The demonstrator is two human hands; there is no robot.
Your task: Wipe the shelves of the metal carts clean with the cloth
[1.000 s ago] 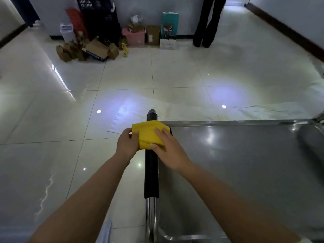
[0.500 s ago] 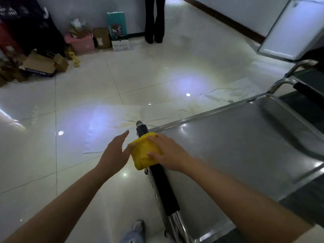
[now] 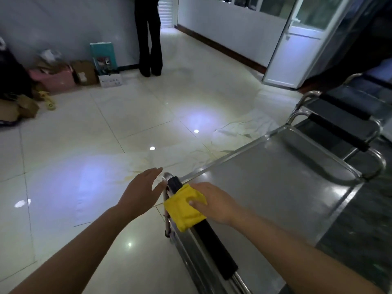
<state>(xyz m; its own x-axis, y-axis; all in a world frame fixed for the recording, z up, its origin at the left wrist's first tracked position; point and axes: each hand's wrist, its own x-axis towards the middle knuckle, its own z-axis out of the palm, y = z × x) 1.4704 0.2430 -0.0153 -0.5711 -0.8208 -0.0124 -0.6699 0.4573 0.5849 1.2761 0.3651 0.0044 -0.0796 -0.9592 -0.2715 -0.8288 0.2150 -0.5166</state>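
Head view: the right hand (image 3: 214, 201) presses the folded yellow cloth (image 3: 184, 205) onto the cart's black handle (image 3: 210, 245), thumb on top, likely to rub the grip. Beside it, the left hand (image 3: 141, 193) hovers flat and empty, fingers spread, near the handle's tip. Just right of the cloth, the top shelf (image 3: 273, 187) lies bare.
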